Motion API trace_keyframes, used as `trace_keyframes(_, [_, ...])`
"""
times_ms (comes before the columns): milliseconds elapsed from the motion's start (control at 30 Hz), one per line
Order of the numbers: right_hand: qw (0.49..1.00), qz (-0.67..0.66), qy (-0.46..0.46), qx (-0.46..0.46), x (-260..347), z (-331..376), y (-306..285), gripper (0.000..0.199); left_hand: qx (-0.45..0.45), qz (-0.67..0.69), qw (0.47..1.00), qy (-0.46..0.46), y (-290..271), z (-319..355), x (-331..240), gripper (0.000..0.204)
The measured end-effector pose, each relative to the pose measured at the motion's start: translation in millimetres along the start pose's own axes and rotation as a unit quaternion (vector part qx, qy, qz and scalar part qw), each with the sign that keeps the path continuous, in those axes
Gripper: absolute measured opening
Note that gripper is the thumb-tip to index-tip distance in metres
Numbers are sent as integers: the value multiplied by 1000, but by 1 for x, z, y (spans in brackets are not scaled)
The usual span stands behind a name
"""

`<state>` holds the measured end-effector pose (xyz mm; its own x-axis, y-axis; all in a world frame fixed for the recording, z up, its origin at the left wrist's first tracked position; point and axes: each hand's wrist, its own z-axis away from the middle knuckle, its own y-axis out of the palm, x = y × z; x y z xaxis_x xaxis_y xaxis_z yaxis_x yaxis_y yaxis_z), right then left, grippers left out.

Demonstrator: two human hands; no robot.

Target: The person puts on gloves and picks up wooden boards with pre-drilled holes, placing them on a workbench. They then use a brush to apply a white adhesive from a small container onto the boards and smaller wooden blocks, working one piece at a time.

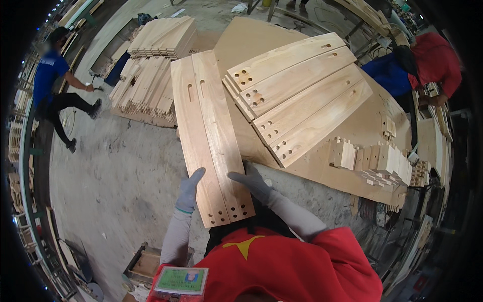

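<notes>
Two long, pale wooden boards (214, 136) lie side by side in my hands, their near ends close to my body. Each has a slot toward the far end and several round holes at the near end. My gloved left hand (189, 190) grips the left edge, thumb on top. From the right, my gloved right hand (253, 182) grips the other edge, its thumb also on the upper face; the fingers beneath are hidden. Just beyond, to the right, similar drilled boards (302, 90) rest fanned out on a cardboard-covered table (322, 173).
Stacked wooden boards (151, 75) stand at the far left. Small wooden blocks (385, 161) sit on the table's right part. A person in blue (50, 85) walks at left; another in red (435, 65) bends over work at right. A wooden box (146, 264) is on the floor.
</notes>
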<state>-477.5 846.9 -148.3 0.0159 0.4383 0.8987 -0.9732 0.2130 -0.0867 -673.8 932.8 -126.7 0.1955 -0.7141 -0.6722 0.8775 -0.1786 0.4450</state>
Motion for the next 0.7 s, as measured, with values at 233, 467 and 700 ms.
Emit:
trace_keyframes(233, [995,-64,-71,-14,52,17,9,62,-68,-79,990,94,22,29,-12,49])
trace_keyframes(467, [993,-62,-65,-78,90,42,-14,68,-72,-180,966,174,63,37,-44,55])
trace_keyframes(700, [944,-163,-195,-210,85,77,-68,77,113,-265,946,147,161,19,-68,61])
